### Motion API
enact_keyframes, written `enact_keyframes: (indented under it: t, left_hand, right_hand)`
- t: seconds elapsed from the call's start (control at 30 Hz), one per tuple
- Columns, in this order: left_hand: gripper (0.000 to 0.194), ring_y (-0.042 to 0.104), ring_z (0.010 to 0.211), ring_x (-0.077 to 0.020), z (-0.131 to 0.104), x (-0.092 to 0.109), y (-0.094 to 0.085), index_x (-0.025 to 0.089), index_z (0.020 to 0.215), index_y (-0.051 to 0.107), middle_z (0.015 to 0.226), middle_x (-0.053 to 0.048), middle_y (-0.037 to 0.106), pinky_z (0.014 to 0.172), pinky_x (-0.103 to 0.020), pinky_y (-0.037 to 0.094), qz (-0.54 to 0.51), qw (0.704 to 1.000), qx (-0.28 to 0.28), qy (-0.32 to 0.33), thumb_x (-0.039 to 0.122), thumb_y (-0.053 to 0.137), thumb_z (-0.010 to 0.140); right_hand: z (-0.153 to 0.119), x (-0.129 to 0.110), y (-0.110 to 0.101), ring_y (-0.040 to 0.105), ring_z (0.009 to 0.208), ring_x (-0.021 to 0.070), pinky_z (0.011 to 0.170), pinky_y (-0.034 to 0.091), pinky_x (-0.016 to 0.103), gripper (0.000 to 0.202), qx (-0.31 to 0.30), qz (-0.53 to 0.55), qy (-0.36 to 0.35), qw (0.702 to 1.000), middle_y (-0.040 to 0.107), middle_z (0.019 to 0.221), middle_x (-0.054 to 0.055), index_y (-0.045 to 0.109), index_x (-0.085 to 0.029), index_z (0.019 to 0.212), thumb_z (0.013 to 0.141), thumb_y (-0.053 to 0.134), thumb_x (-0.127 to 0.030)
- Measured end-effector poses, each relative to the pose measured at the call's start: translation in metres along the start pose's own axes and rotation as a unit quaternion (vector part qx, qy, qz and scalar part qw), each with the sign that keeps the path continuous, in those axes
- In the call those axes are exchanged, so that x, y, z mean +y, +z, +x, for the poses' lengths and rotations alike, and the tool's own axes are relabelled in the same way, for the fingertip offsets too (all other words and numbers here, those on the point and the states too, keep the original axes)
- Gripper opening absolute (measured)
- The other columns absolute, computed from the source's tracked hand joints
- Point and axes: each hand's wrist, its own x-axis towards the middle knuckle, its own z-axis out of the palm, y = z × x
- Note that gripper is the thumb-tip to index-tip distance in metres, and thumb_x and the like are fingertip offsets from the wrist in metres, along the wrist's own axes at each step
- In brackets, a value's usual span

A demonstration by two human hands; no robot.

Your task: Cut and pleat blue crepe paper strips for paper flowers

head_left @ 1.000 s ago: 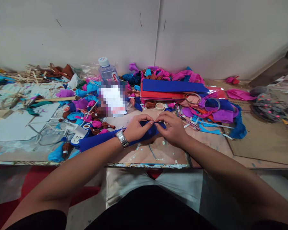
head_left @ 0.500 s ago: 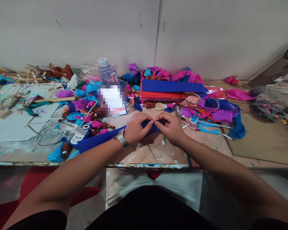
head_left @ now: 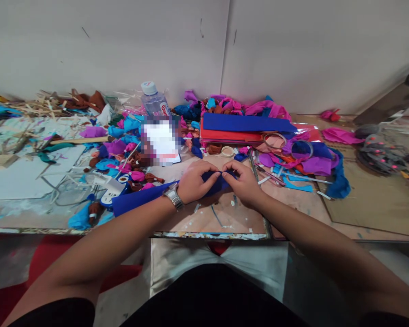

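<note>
A long dark-blue strip of crepe paper (head_left: 139, 198) runs from the left under my left wrist to both hands. My left hand (head_left: 195, 184), with a metal watch (head_left: 172, 195) on its wrist, pinches the strip's upper edge between thumb and forefinger. Close beside it, my right hand (head_left: 244, 182) pinches the same edge, thumb and fingertips together. The two sets of fingertips almost meet above the table, and blue paper shows beneath them. The fingers cover the exact spot where the paper is gripped.
Behind my hands lie a stack of blue and red paper (head_left: 247, 122), a tape roll (head_left: 227, 151) and a clear bottle (head_left: 154, 100). Crumpled coloured paper bundles (head_left: 114, 147) and a power strip (head_left: 111, 195) are at left. Rings of tape (head_left: 301, 149) and cardboard (head_left: 371, 200) lie at right.
The view has shifted very slightly. My right fingers have moved a little along the blue paper's edge, and both hands keep pinching it.
</note>
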Motion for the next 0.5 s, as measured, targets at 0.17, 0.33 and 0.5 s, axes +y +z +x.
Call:
enact_keyframes:
  t: [0.17, 0.33, 0.5]
  left_hand:
    - [0.024, 0.069, 0.090, -0.0192, 0.0000, -0.0030, 0.0004, 0.020, 0.098, 0.074, 0.096, -0.004, 0.077, 0.084, -0.034, 0.052, -0.024, 0.999, -0.015, -0.029, 0.040, 0.061, 0.098]
    - [0.025, 0.071, 0.088, -0.0190, 0.0026, -0.0027, -0.0020, 0.021, 0.099, 0.075, 0.097, -0.003, 0.079, 0.084, -0.034, 0.053, -0.056, 0.996, -0.039, -0.061, 0.039, 0.059, 0.099]
    - [0.027, 0.072, 0.088, -0.0197, 0.0041, -0.0007, -0.0049, 0.021, 0.099, 0.077, 0.098, -0.003, 0.080, 0.085, -0.034, 0.053, -0.076, 0.993, -0.054, -0.072, 0.040, 0.059, 0.099]
  right_hand:
    - [0.0007, -0.0013, -0.0021, 0.061, 0.083, 0.0184, 0.077, 0.044, 0.032, 0.007, 0.005, -0.021, -0.030, 0.999, 0.067, 0.086, 0.001, 0.066, -0.021, 0.087, 0.092, 0.065, -0.026]
    - [0.0013, 0.0010, -0.0038, 0.061, 0.080, 0.0178, 0.075, 0.044, 0.031, 0.006, 0.021, -0.031, -0.020, 0.999, 0.066, 0.083, 0.000, 0.065, -0.021, 0.085, 0.090, 0.064, -0.024]
    - [-0.0003, 0.0003, -0.0043, 0.066, 0.082, 0.0188, 0.077, 0.049, 0.032, 0.008, 0.008, -0.002, -0.010, 1.000, 0.071, 0.089, 0.002, 0.069, -0.020, 0.093, 0.089, 0.067, -0.026]
